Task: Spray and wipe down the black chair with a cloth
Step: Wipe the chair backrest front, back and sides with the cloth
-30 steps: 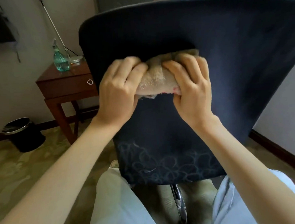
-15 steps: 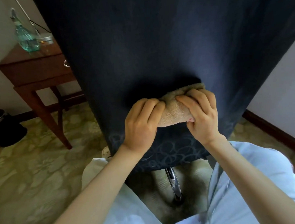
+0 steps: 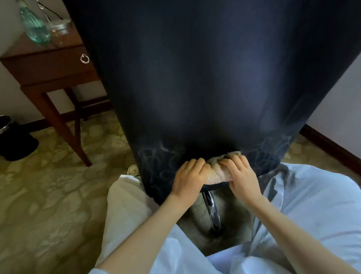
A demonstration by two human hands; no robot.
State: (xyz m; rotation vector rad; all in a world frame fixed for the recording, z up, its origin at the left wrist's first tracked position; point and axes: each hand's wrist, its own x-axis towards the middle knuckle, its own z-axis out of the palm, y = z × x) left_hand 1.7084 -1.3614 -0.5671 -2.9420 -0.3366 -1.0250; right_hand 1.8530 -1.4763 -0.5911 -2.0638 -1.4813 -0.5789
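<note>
The dark fabric back of the black chair (image 3: 204, 77) fills the middle of the head view, with a faint floral pattern along its lower edge. A bunched beige cloth (image 3: 215, 173) is pressed against that lower edge. My left hand (image 3: 188, 179) grips the cloth's left side with curled fingers. My right hand (image 3: 241, 175) grips its right side the same way. A green spray bottle (image 3: 35, 27) stands on the wooden side table at the upper left, away from both hands.
The wooden side table (image 3: 46, 66) with a ring-pull drawer stands left of the chair. A black waste bin (image 3: 8, 137) sits on the patterned carpet at the far left. The chair's chrome post (image 3: 211, 211) rises between my knees. A wall with dark skirting runs at the right.
Both hands slid the cloth down the chair back, from near its upper part to its lower edge. The view tilted downward with them.
</note>
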